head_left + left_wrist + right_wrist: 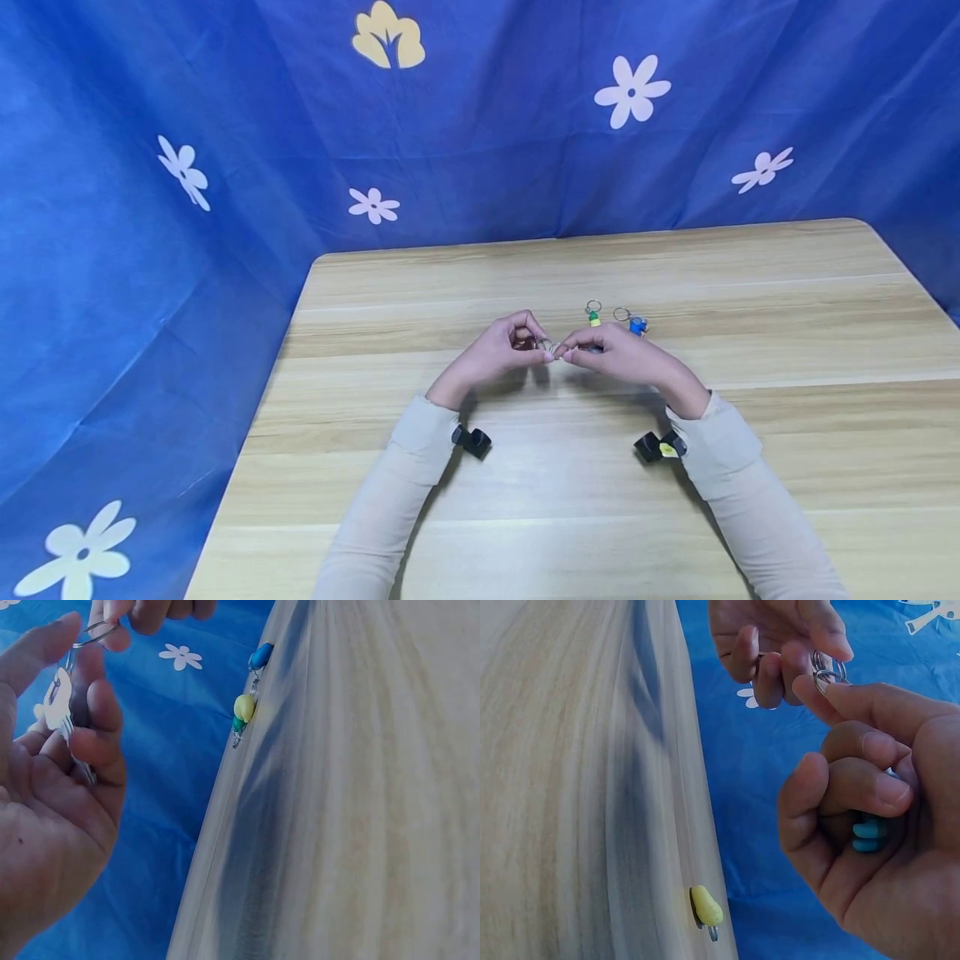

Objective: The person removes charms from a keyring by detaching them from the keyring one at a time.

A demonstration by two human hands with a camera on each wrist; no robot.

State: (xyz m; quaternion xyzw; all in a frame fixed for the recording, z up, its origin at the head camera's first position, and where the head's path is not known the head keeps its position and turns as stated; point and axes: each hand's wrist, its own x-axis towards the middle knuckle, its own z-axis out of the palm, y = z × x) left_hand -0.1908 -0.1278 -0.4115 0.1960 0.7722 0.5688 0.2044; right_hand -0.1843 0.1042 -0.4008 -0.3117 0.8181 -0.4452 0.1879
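Both hands meet above the table. My left hand (501,348) holds silver-coloured keys (60,705) in its curled fingers, its thumb and a fingertip by the metal rings. My right hand (618,353) pinches a split key ring (96,634) between thumb and forefinger. In the right wrist view that ring crosses another ring (841,671) at the left fingertips; whether they are linked cannot be told. The right hand's other fingers curl round a teal charm (868,835), mostly hidden in the palm.
Beyond the right hand, a green and yellow keychain (594,318) and a blue keychain (637,326) lie on the wooden table (525,517), each with a metal ring. A blue flowered cloth (480,125) hangs behind and to the left.
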